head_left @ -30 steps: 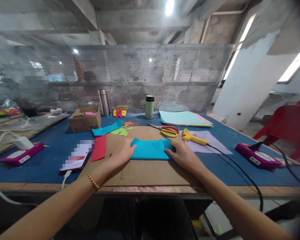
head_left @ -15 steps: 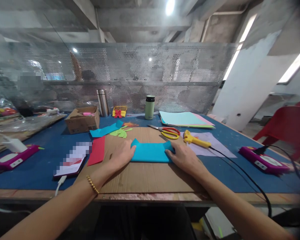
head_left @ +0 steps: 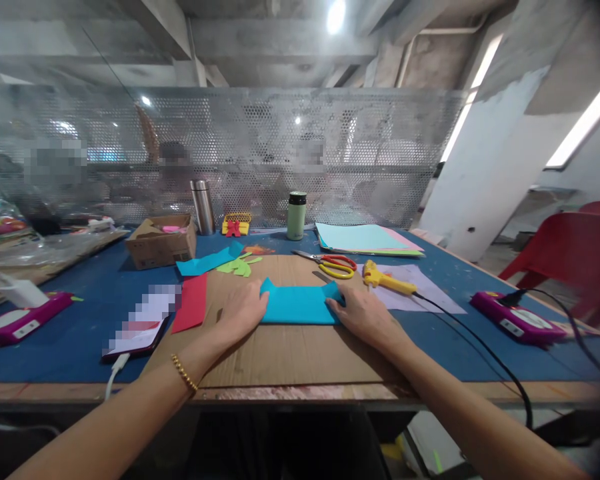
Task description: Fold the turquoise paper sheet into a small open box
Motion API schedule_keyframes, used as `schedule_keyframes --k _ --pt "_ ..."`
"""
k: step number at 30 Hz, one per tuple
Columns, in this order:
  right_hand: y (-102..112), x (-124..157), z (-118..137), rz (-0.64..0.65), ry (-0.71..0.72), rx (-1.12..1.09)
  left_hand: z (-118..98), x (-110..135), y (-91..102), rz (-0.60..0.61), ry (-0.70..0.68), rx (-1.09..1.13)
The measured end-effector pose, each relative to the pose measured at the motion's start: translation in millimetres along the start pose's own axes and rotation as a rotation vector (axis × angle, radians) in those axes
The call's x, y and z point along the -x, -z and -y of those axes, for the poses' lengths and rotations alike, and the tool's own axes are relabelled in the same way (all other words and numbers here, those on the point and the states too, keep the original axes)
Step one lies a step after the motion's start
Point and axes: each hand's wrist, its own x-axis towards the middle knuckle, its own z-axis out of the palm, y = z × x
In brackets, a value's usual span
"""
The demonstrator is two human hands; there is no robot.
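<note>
On the cardboard [head_left: 290, 363], left hand [head_left: 243, 309] and right hand [head_left: 367, 315] keep fingers [head_left: 261, 301] clamped on the blue paper [head_left: 300, 305], as before.

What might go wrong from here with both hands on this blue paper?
The blue paper might crease at its upturned corners, beside the left hand and right hand. The yellow glue gun lies on lilac paper, which a drip could mark. Its black cord, near the right forearm, might snag.

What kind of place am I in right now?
Probably a craft workshop, judging by the scissors, the yellow glue gun and the stack of coloured paper on the table.
</note>
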Motion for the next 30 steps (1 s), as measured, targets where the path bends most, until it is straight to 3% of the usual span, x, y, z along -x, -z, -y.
schedule_keyframes --k 10,19,25,30 --pt "6 -1 5 0.018 -0.030 -0.001 4 -6 -11.6 -0.005 0.115 0.138" --pt "4 -1 3 0.009 -0.020 -0.004 -10 3 0.4 0.032 0.112 -0.019" --pt "0 1 3 -0.015 -0.010 0.022 -14 6 -4.1 0.016 0.080 -0.155" --pt "3 4 6 -0.020 -0.024 -0.001 -14 9 -13.1 -0.090 0.002 -0.242"
